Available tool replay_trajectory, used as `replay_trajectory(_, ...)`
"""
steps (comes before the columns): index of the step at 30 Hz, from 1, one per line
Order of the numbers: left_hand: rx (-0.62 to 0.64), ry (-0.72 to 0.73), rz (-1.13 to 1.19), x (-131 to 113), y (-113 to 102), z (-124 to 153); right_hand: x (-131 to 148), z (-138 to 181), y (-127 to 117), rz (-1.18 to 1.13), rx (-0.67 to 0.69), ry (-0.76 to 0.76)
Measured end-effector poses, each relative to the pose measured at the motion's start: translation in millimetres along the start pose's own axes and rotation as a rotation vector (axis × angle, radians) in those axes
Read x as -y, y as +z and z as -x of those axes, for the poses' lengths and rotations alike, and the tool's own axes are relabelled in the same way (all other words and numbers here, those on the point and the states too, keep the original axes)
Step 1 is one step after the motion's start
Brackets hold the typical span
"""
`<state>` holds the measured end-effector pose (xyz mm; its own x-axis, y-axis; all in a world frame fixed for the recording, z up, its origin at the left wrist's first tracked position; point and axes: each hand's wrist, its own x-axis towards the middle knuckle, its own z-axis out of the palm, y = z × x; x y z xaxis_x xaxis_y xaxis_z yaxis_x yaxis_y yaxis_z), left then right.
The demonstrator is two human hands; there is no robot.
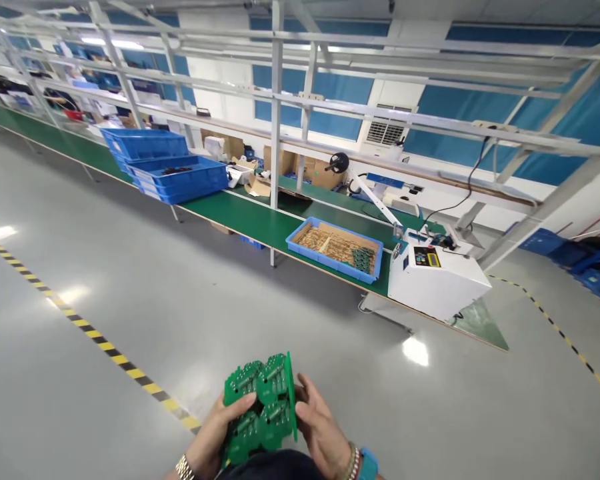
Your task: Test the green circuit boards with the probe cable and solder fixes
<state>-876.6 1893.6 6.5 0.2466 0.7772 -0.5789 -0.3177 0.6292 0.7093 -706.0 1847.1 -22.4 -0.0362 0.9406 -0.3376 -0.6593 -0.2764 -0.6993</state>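
Green printed circuit boards with rounded outlines and soldered parts are held low in front of my body. My left hand grips them from the left, its thumb lying over the front face and its fingers hidden behind. At the right side one board stands edge-on to the view. My right hand is closed at that edge, thumb against the board and fingers partly out of sight behind it. How many boards are stacked is not visible. Dark clothing covers part of their lower edge.
Beyond the grey floor runs a long green-topped bench under metal racking. On it stand blue crates, a shallow blue tray with small parts and a white machine. Yellow-black tape marks the floor.
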Motion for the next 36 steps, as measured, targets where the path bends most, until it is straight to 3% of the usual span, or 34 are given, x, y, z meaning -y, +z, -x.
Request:
replay_trajectory(2, 0.005, 0.001, 0.035, -18.3, 16.4, -46.1, 9.1, -32.2, -18.5, -0.024, -0.069, 0.013)
replay_trajectory(4, 0.033, 0.069, 0.066, -39.1, 38.4, -95.5, 22.5, -68.5, -25.4, -0.011, -0.026, -0.004)
replay_trajectory(7, 0.087, 0.266, 0.078, -75.1, 80.3, -165.8, 56.4, -132.7, -10.4, 0.001, 0.045, -0.111)
replay_trajectory(9, 0.119, 0.425, 0.009, -100.6, 110.5, -204.6, 85.0, -179.3, 6.8, -0.069, -0.017, -0.206)
replay_trajectory(13, 0.135, 0.617, -0.183, -144.6, 162.3, -260.7, 141.3, -261.1, 21.3, -0.201, -0.165, -0.356)
replay_trajectory(17, 0.196, 0.664, -0.188, -172.9, 187.9, -305.7, 186.5, -315.7, 4.2, -0.199, -0.199, -0.355)
replay_trajectory(22, 0.279, 0.472, -0.081, -209.0, 190.9, -366.3, 227.2, -373.7, -21.8, -0.179, -0.172, -0.262)
replay_trajectory(28, 0.272, 0.105, -0.271, -264.2, 199.4, -447.4, 264.6, -453.2, -65.5, -0.132, -0.065, 0.001)
replay_trajectory(32, 0.233, -0.06, -0.387, -277.2, 216.7, -522.7, 286.7, -518.4, -101.7, -0.021, -0.002, 0.126)
replay_trajectory(36, 0.177, -0.102, -0.461, -279.2, 234.9, -603.9, 309.8, -590.6, -126.5, 0.028, 0.01, 0.136)
